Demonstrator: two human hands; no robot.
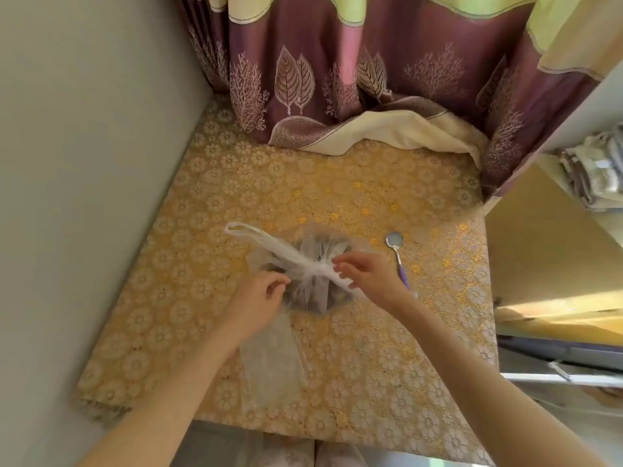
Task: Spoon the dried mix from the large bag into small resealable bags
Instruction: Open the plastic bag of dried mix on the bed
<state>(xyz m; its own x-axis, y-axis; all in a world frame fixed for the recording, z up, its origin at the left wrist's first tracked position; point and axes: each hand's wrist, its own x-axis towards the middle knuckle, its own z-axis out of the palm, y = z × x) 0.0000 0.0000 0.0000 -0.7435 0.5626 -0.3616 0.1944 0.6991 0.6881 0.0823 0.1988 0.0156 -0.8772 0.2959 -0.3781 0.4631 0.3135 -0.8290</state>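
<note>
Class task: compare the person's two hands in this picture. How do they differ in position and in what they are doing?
The left hand sits nearer the person, fingers curled at the large bag's near-left side; the right hand sits farther, fingers at the knot. The right hand lies beside the spoon; the left does not. Both work on the tied bag.

1. One large bag [312,267] of dried mix is sitting knotted on the table.
2. One spoon [397,254] is lying beside it.
3. Two hands, the left hand [259,298] and the right hand [367,273], are showing.
4. One table [387,348] is bearing it all.
5. One curtain [337,69] is hanging behind.
</note>
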